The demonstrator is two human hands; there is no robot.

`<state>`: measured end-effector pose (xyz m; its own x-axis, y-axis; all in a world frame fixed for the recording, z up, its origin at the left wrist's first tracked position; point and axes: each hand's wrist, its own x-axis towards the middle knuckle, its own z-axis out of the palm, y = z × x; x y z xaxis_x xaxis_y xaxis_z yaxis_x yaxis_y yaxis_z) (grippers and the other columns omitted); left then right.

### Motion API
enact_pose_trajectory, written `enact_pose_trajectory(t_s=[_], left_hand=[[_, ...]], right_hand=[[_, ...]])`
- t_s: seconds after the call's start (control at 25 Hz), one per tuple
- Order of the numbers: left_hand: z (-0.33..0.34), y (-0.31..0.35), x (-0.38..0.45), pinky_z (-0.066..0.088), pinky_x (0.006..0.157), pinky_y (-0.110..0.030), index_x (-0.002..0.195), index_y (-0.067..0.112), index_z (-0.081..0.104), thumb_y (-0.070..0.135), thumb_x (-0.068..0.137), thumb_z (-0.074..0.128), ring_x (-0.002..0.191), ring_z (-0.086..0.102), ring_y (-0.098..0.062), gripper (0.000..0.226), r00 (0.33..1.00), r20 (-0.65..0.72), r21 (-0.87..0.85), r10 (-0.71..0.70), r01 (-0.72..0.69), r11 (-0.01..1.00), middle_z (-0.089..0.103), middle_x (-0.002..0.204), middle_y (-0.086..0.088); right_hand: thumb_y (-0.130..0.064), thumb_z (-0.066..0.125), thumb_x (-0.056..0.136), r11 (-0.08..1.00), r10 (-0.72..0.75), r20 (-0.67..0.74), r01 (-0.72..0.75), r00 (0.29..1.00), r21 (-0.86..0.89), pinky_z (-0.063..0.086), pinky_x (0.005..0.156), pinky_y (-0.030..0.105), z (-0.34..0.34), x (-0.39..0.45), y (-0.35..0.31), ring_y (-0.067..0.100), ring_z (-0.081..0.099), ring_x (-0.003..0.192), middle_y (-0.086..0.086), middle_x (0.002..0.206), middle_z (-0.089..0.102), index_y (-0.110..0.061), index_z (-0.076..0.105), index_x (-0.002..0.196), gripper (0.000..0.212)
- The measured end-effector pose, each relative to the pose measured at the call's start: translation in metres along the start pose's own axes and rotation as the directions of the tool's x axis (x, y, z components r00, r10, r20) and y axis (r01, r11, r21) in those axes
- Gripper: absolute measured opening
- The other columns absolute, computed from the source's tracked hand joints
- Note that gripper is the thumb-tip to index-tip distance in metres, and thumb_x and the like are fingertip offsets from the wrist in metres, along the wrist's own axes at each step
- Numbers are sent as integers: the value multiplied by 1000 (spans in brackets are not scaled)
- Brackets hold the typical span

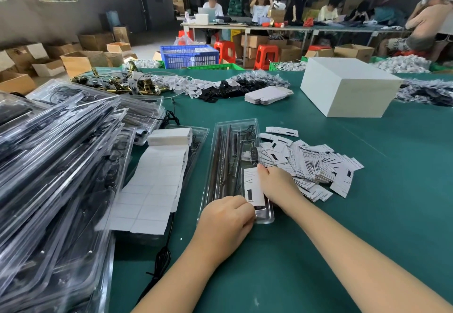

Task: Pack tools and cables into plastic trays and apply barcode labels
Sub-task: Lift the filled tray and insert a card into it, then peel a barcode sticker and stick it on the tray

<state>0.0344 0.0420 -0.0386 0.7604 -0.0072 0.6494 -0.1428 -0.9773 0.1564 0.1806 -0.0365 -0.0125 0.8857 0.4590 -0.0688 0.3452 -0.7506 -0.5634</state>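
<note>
A clear plastic tray [235, 170] lay lengthwise near the middle of the green bench [367, 190], its short end toward the near edge. Long metal tools [221, 165] lay side by side along its left half, and a thin black cable [250, 130] curled in its far right corner. A white card [253, 185] printed with black marks sat over the near right part of the tray.

The left hand [226, 217] rested at the tray's near end, fingers curled, its fingertips pinching the card's near edge. The right hand [277, 182] lay along the tray's right rim, its curled fingers gripping the card's right side; the two hands were close together, with only the card between them.

Just beside the tray on the right, a loose heap of printed cards [316, 165] spread over the bench. On the left, a roll of white labels [169, 137] stood on another clear tray, with its backing sheet [149, 185] unrolled toward the near edge. Farther left, a tall slanting stack of packed trays [56, 165] filled the left edge. A black cord [161, 258] trailed out near the stack toward the near edge.

Toward the far edge sat a plain white box [348, 87], a flat pile of folded cartons [268, 94], and heaps of brass fittings [117, 84] and small white and black parts [220, 84]. Beyond the bench, several people sat at another long table among cardboard boxes and red stools.
</note>
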Motion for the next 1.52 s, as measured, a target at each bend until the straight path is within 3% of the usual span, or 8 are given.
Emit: enact_pose_trajectory(t_s=[0.28, 0.52, 0.84, 0.96, 1.12, 1.32, 1.44, 1.52], left_hand=[[2, -1, 4, 45, 45, -27, 62, 13, 60, 3, 61, 76, 58, 56, -20, 19, 998, -25, 18, -61, 62, 998, 57, 65, 1], [1, -7, 3, 48, 57, -32, 67, 18, 62, 41, 78, 68, 66, 57, -19, 26, 997, 49, -35, -66, 67, 997, 58, 70, 5], [-2, 0, 9, 49, 77, -28, 79, 4, 59, 19, 89, 65, 96, 62, -24, 19, 976, -165, -46, -141, 135, 990, 67, 104, -10], [-17, -1, 11, 45, 68, -11, 99, 14, 51, 22, 95, 56, 82, 63, -2, 10, 762, -368, -381, -532, 399, 834, 69, 99, -1], [-32, -1, 14, 37, 60, -1, 92, 31, 36, 36, 97, 40, 71, 55, 11, 7, 549, -513, -521, -660, 412, 748, 48, 74, 18], [-27, 18, 19, 43, 83, -8, 95, 44, 45, 38, 97, 37, 93, 58, 8, 11, 562, -425, -763, -710, 199, 615, 58, 94, 27], [-25, 22, 20, 51, 76, -16, 83, 41, 56, 37, 97, 43, 90, 65, -5, 20, 616, -206, -930, -760, 118, 348, 64, 88, 16], [-24, 22, 20, 56, 69, -25, 77, 30, 63, 35, 95, 54, 92, 69, -19, 21, 694, 20, -977, -720, 165, 132, 71, 91, 0]], right_hand=[[-41, 34, 101, 993, -59, 0, 59, 998, -102, 43, 75, 34, 4, -42, 9, 29, 60, 99, 9, 111, 64, -14, 52, 116, 35], [-41, 43, 99, 990, -125, 98, 130, 987, -44, 47, 69, 32, -7, -46, 18, 26, 64, 85, 1, 75, 64, -18, 59, 94, 28], [-42, 52, 94, 969, -115, -215, 158, 970, 193, 48, 63, 30, -28, -43, 48, 10, 58, 64, -5, 61, 61, -30, 66, 98, 18], [-39, 53, 94, 932, -120, -160, 167, 980, 323, 52, 70, 33, -26, -47, 45, 15, 65, 69, 0, 70, 67, -34, 64, 95, 12], [-40, 55, 95, 731, -44, 61, -9, 997, 683, 59, 69, 34, -21, -47, 10, 11, 68, 69, -3, 89, 70, -27, 63, 109, 21], [-68, 56, 82, 262, -20, 445, -425, 895, 867, 57, 81, 44, -29, -24, -34, 28, 66, 104, 4, 111, 68, -23, 63, 112, 54], [-59, 60, 85, 42, 122, 299, -306, 946, 951, 53, 89, 54, -29, -8, -37, 31, 66, 104, 11, 120, 66, -18, 52, 130, 61], [-56, 65, 83, 155, 254, 80, -122, 964, 980, 45, 101, 55, -37, -2, -28, 31, 57, 118, 11, 137, 53, -22, 38, 138, 70]])
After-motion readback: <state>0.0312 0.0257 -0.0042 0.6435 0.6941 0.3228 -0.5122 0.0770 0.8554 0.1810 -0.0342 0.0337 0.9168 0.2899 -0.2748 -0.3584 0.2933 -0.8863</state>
